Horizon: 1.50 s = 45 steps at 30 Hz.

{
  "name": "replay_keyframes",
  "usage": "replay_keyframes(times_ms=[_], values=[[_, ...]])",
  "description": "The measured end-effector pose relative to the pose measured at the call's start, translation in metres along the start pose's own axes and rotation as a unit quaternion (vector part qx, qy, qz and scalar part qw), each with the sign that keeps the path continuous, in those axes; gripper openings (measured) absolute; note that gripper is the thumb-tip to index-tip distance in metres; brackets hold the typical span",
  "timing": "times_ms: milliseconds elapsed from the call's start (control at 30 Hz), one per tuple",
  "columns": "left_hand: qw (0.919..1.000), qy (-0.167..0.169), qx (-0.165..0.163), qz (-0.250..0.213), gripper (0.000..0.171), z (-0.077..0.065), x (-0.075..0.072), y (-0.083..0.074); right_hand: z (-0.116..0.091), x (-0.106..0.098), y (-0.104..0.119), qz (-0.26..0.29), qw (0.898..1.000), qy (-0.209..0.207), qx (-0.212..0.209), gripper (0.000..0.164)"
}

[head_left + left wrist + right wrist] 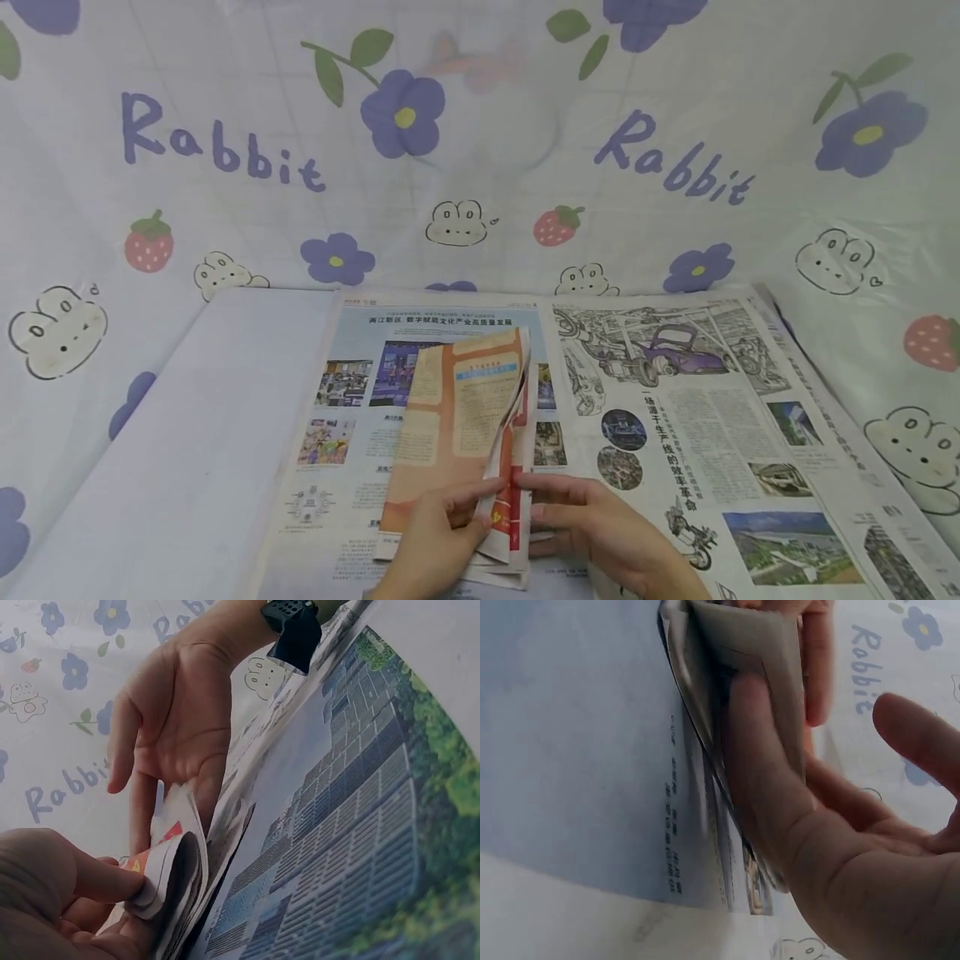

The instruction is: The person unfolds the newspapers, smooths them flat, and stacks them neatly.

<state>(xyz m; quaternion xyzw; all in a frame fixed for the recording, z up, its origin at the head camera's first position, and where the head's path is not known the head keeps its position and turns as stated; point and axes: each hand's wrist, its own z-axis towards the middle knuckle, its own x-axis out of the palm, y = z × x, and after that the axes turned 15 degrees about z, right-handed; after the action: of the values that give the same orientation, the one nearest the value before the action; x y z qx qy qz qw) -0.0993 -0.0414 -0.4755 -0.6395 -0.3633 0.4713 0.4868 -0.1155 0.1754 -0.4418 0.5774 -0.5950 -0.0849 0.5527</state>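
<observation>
A folded newspaper (pixel 431 450) with an orange printed page lies on spread newspaper sheets in the head view. My left hand (pixel 435 533) pinches its front right part between thumb and fingers, where red print shows. The left wrist view shows the left thumb (pixel 105 877) on the curled layers of the paper (pixel 169 877). My right hand (pixel 600 525) touches the right edge of the folded paper with extended fingers. In the right wrist view, one right finger (pixel 761 750) reaches between the paper layers, while the right thumb (pixel 915 731) stands apart from them.
Spread newspaper sheets (pixel 690 433) with photos and print lie beneath and to the right. A bare white surface (pixel 202 433) extends at left. Behind hangs a white cloth (pixel 495 158) printed with flowers, rabbits and strawberries. A dark band (pixel 292 630) circles the right wrist.
</observation>
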Motion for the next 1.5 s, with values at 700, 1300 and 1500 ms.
replay_keyframes(times_ms=[700, 1300, 1500], values=[[0.9882, -0.149, 0.019, -0.027, 0.028, -0.008, -0.005, -0.014, -0.001, -0.014, 0.000, -0.192, 0.955, -0.190, -0.124, 0.037], [0.9860, -0.118, -0.058, 0.103, 0.029, -0.029, -0.096, -0.017, -0.028, -0.082, 0.039, -0.202, 0.960, -0.169, -0.097, 0.041], [0.9819, -0.082, -0.114, 0.128, 0.031, -0.028, -0.129, 0.010, -0.037, -0.097, 0.043, -0.148, 0.978, -0.127, -0.076, 0.042]])
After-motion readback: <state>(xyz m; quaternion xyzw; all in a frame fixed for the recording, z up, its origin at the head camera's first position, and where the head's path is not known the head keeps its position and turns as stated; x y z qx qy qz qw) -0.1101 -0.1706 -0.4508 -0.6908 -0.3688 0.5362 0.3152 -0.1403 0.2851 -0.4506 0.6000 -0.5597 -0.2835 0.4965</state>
